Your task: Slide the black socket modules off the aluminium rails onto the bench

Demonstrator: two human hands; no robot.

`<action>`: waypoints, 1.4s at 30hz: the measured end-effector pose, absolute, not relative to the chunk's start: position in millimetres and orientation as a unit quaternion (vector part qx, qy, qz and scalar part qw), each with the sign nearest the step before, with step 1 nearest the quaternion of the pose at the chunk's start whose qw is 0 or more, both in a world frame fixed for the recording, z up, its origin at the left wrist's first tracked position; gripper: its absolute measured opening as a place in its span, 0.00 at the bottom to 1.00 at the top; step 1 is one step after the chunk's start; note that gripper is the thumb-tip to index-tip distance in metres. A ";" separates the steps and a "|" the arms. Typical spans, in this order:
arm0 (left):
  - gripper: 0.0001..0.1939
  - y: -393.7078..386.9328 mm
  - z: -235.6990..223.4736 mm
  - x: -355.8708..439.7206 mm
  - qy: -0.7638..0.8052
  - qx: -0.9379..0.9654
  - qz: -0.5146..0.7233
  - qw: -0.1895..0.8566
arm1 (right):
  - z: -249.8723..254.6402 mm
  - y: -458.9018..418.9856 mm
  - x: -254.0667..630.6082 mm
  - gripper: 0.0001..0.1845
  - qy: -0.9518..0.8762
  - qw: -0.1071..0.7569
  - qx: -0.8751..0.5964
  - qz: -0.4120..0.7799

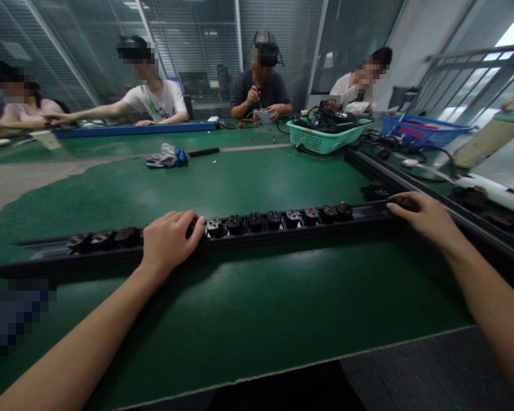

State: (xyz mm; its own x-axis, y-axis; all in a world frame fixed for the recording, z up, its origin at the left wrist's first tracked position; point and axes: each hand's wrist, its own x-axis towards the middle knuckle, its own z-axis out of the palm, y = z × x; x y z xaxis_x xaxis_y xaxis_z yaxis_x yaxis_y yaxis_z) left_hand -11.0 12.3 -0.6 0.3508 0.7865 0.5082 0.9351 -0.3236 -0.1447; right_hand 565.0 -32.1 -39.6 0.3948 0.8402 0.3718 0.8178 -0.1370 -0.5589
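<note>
Underneath the black strip (pixel 282 234) — green tabletop (pixel 261 297); beyond — glass partition (pixel 192 45).

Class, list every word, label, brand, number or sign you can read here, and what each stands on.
No text can be read.
White short-sleeved T-shirt: front print, too blurred to read.
Round black socket-like parts in the long black channel: any markings are too small to read.

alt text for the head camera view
A person's left hand is over a row of round parts in a long black channel, the right hand at its right end. Four people are across the green table.
</note>
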 end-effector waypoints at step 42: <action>0.25 11.4 0.6 -10.5 -0.548 -0.793 -0.173 0.203 | -39.7 -33.0 582.7 0.27 -0.511 0.334 -0.792 -0.032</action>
